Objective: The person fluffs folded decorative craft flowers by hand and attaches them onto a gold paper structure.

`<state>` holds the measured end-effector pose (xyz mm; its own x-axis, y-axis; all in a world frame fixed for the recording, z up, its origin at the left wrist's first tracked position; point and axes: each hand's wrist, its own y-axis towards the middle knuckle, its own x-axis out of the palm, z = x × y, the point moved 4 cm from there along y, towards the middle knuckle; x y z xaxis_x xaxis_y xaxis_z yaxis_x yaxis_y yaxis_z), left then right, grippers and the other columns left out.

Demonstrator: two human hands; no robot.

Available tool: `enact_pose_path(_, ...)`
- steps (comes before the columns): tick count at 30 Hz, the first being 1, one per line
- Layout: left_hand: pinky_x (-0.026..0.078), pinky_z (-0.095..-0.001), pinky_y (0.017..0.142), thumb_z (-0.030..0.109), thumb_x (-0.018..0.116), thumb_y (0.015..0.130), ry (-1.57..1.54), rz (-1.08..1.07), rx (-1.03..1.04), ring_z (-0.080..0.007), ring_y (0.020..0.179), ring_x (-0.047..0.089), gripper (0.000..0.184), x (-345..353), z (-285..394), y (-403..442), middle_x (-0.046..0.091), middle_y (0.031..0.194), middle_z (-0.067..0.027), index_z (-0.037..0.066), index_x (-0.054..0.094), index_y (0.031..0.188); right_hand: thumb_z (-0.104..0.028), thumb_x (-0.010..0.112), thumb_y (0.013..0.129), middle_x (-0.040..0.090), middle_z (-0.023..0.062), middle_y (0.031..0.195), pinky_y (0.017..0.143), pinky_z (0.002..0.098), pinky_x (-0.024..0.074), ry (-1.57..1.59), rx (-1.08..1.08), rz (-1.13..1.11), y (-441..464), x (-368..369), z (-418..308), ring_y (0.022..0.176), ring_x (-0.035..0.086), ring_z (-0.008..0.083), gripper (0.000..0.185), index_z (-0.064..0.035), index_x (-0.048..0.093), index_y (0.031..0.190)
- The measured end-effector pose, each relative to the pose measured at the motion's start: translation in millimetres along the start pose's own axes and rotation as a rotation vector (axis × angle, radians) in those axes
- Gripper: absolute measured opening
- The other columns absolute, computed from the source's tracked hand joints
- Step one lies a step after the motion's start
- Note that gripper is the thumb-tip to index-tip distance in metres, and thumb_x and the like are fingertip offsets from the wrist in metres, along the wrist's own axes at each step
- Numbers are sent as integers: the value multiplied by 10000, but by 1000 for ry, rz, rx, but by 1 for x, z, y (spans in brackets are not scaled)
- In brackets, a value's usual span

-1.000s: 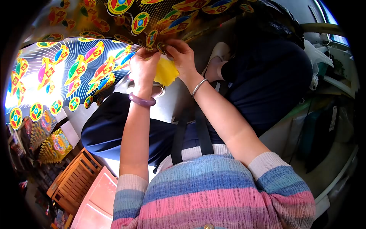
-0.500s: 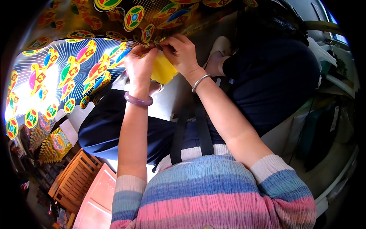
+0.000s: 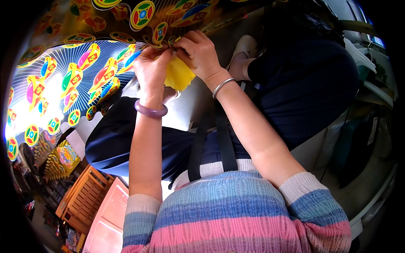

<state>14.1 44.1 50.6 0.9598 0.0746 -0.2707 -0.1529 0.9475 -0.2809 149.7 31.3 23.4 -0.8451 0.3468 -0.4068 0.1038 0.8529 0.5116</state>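
Note:
A large shiny foil sheet [image 3: 71, 80], printed with coloured ingots and coins, spreads from the upper left across the top of the view. My left hand [image 3: 152, 69], a purple bangle on its wrist, pinches the sheet's lower edge with thumb and fingers. Close beside it, my right hand [image 3: 200, 55] has its fingers curled in a pinch at the same edge; a silver bangle circles that wrist. Between and below the hands hangs a yellow piece [image 3: 179, 75] of paper or cloth with an uneven edge. The exact contact at the fingertips is partly hidden.
Beneath the hands are my legs in dark trousers [image 3: 308, 88] and a light shoe [image 3: 244, 47]. A slatted wooden chair [image 3: 86, 196] and a pinkish panel [image 3: 109, 221] stand at lower left. A black plastic bag [image 3: 310, 21] lies at upper right.
Both hands and the foil sheet have shifted slightly up and left in view. The pinch of each hand looks much the same, and the yellow piece has moved along with them.

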Motion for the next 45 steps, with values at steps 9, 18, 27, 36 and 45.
enact_pose_path(9,474,-224,654,28,664,756,-130,-84,-65,-104,685,595,167,-2,-2,0,663,806,-75,-49,647,904,-14,665,694,616,86,776,647,330,514,245,207,58,-1,3,1,711,605,266,151,-68,624,829)
enact_pose_path(18,486,-221,625,53,645,796,-132,-152,-172,-113,682,607,160,-13,-12,9,658,804,-84,-60,650,909,25,666,721,652,88,828,665,254,521,496,375,-16,-4,13,8,732,653,176,197,-29,630,907)
enact_pose_path(27,473,-228,571,119,677,769,-11,-226,-121,-104,606,583,213,-21,-29,29,637,723,-62,-67,649,868,0,662,743,650,97,817,673,257,509,513,430,-146,-10,19,16,709,638,170,179,-32,660,918)
enact_pose_path(36,486,-253,590,131,678,788,-122,-198,-200,-135,616,589,196,-15,-45,30,637,739,-79,-51,636,844,-46,647,805,643,60,892,716,239,497,814,804,-273,-21,24,28,796,622,127,176,14,635,970)
enact_pose_path(45,488,-254,591,114,666,791,-210,-213,-231,-142,623,596,200,-15,-45,27,644,760,-96,-63,636,880,-137,666,817,653,131,868,689,287,519,1155,1380,-298,-44,42,33,754,649,210,282,70,595,996)
